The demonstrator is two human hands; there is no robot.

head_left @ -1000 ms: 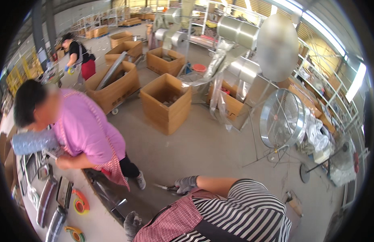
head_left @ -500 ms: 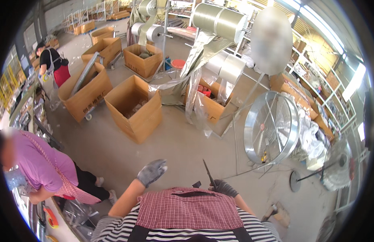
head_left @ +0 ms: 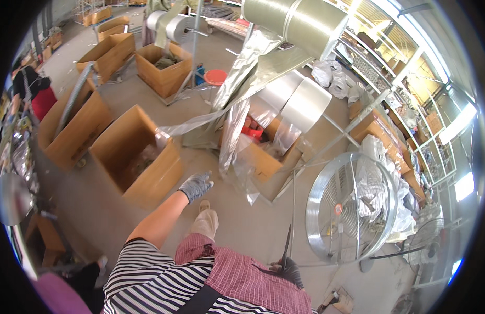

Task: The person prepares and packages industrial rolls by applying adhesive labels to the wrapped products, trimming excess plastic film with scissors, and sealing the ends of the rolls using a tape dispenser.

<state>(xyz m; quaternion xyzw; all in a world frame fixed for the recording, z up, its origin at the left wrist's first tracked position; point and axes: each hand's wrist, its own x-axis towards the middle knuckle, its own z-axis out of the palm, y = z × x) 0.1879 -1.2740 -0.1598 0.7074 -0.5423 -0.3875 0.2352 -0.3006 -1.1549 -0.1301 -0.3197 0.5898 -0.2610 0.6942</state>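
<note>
My left hand (head_left: 195,187), in a grey glove, reaches forward over the floor with its fingers stretched out and nothing in them. It is nearest to an open cardboard box (head_left: 158,175) and clear plastic film (head_left: 243,172) hanging from the rolls. My right hand (head_left: 291,273), in a dark glove, is low by my checked apron (head_left: 242,277). It is closed round a long, dark, pointed blade-like tool (head_left: 287,242) that points upward; the handle is mostly hidden in the hand.
Big rolls of film (head_left: 305,102) hang on a metal rack ahead, above a cardboard box holding red things (head_left: 253,130). A large round fan (head_left: 352,206) stands to the right. More cardboard boxes (head_left: 75,131) are at the left. A co-worker's purple sleeve (head_left: 57,293) shows at lower left.
My view has shifted forward and turned, so the rolls and boxes appear closer. My left arm now reaches further forward, and one foot shows ahead. The right hand still holds the tool.
</note>
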